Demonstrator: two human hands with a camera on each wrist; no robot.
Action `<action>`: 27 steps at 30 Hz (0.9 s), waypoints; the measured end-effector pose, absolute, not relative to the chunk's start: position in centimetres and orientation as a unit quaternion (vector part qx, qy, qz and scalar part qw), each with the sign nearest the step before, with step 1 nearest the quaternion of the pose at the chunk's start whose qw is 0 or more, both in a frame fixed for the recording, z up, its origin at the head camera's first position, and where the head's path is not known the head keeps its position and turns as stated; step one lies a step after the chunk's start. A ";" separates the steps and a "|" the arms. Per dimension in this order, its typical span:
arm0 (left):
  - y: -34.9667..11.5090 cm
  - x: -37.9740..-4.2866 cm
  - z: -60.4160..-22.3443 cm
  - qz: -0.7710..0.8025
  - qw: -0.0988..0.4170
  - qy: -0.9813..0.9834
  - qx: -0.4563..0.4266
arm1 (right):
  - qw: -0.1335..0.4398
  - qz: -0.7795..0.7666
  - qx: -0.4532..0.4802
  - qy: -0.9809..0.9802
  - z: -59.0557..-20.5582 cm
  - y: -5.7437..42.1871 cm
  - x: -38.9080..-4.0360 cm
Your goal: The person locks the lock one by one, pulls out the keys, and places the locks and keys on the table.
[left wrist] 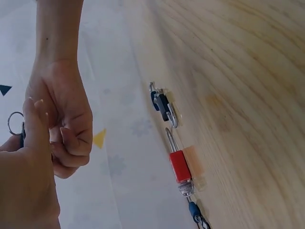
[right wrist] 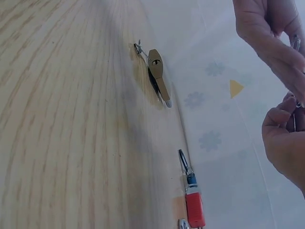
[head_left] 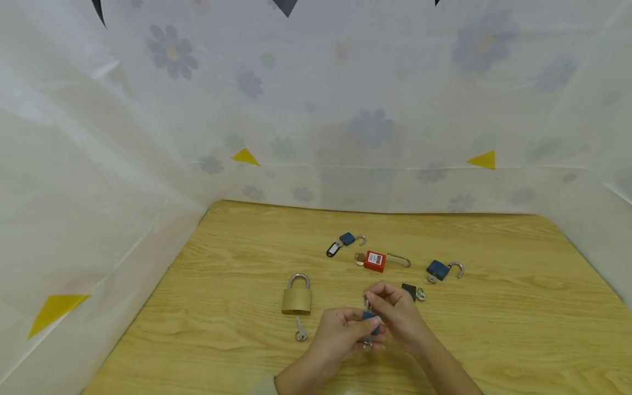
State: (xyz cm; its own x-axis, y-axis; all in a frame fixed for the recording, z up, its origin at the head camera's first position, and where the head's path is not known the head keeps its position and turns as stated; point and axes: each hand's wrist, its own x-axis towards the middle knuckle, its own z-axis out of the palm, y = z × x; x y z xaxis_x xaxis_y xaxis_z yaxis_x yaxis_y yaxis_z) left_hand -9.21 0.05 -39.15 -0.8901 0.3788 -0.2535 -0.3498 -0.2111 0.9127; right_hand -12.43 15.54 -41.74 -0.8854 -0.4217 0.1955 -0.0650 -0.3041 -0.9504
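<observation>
My left hand (head_left: 340,336) grips a small blue padlock (head_left: 368,316) above the table's front part, its thumb laid across the body. My right hand (head_left: 397,312) pinches the shackle at the top of that padlock. Below the body hang keys (head_left: 367,344) on a ring. In the left wrist view, a key ring (left wrist: 15,123) pokes out beside the left hand's fingers, and the right hand (left wrist: 64,109) is close behind with curled fingers. Both hands hide much of the padlock in the wrist views.
A large brass padlock (head_left: 297,301) lies left of the hands, a key (head_left: 300,331) below it. Beyond are a red padlock (head_left: 374,261), blue padlocks with swung-out shackles (head_left: 347,238) (head_left: 438,269) and a black padlock (head_left: 408,291) partly behind the right hand. Sheeting (head_left: 276,186) encloses the table.
</observation>
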 end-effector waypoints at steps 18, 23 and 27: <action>0.1 -9.0 -39.6 0.782 0.146 0.606 0.026 | -0.029 -0.625 -0.141 0.767 -38.5 14.3 -11.1; 0.1 -9.0 -39.9 0.792 0.139 0.594 0.029 | -0.040 -0.620 -0.164 0.766 -38.5 14.2 -11.1; 0.1 -9.0 -40.1 0.804 0.140 0.578 0.027 | -0.044 -0.625 -0.182 0.758 -38.6 14.0 -11.2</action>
